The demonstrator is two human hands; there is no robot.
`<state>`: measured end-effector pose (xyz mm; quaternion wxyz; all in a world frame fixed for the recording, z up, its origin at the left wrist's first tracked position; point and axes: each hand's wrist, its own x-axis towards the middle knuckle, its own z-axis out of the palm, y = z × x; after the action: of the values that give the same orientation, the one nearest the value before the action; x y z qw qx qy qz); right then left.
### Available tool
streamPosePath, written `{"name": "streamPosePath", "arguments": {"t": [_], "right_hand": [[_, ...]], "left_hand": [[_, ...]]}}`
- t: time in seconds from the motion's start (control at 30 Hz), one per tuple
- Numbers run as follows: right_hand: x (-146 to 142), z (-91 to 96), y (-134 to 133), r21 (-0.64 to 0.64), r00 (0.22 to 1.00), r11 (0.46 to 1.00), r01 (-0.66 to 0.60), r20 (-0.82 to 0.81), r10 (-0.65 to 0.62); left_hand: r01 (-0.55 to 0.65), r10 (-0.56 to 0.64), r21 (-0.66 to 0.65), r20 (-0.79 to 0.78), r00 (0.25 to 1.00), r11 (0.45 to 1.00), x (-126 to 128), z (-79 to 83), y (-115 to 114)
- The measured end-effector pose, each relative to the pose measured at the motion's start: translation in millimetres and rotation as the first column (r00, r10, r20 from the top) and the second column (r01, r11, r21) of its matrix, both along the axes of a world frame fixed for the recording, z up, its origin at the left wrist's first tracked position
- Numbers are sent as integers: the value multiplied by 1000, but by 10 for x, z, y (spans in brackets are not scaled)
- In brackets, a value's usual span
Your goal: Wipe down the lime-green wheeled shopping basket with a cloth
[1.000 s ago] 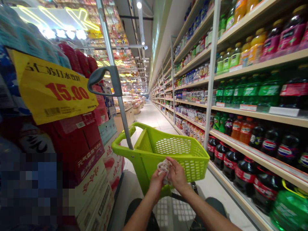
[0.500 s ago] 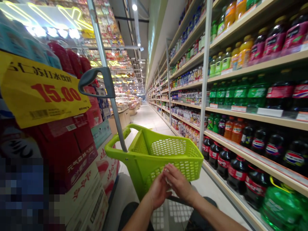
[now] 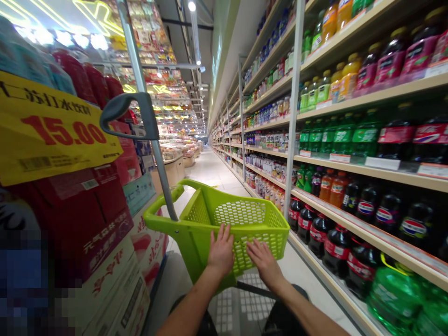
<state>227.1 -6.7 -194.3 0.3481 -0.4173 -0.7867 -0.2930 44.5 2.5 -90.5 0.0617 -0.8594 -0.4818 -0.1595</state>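
Observation:
A lime-green plastic shopping cart (image 3: pixel 196 233) with perforated sides stands right in front of me, its basket tilted toward the right. My left hand (image 3: pixel 221 252) is at the near side of the basket, fingers spread and pointing up toward the rim. To its right, my right hand (image 3: pixel 263 261) is held palm-down with fingers outstretched before the same side wall. Neither hand holds anything. Whether the fingertips touch the plastic I cannot tell. A metal pole with a grey loop handle (image 3: pixel 150 116) rises at the cart's left.
Shelves (image 3: pixel 350 163) of bottled drinks line the right, with large cola bottles (image 3: pixel 338 247) at floor level. Stacked drink cartons (image 3: pixel 115 275) and a yellow price sign (image 3: pixel 59 135) stand close on the left. A tiled aisle (image 3: pixel 210 170) runs ahead.
My hands were together, fingers touching; now they are apart and spread before the basket. The view has shifted slightly, so the cart and shelves sit a little further left.

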Motion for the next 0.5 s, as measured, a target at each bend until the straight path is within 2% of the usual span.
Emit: {"name": "streamPosePath", "arguments": {"t": [0.07, 0.13, 0.2, 0.3, 0.37, 0.43, 0.5], "right_hand": [[-7, 284, 81, 48, 994, 996, 78, -82, -74], [-30, 447, 172, 79, 985, 988, 130, -128, -119], [-45, 389, 206, 100, 989, 988, 120, -102, -110], [-21, 67, 144, 88, 1000, 996, 24, 8, -25], [17, -56, 85, 63, 999, 998, -22, 35, 20], [59, 5, 53, 58, 999, 998, -36, -7, 37], [111, 174, 66, 68, 996, 997, -25, -87, 31]], "left_hand": [[-20, 20, 9, -12, 1000, 1000, 11, -39, -6], [-35, 35, 5, -22, 999, 999, 19, -32, -16], [-38, 38, -2, -37, 999, 999, 13, -6, -26], [-26, 25, -3, -70, 997, 1000, -15, 15, -34], [-28, 28, 6, -91, 995, 1000, -28, 7, -34], [-43, 45, 22, -99, 994, 999, -27, -7, -37], [-58, 61, 32, -106, 992, 998, -15, -16, -45]]}}
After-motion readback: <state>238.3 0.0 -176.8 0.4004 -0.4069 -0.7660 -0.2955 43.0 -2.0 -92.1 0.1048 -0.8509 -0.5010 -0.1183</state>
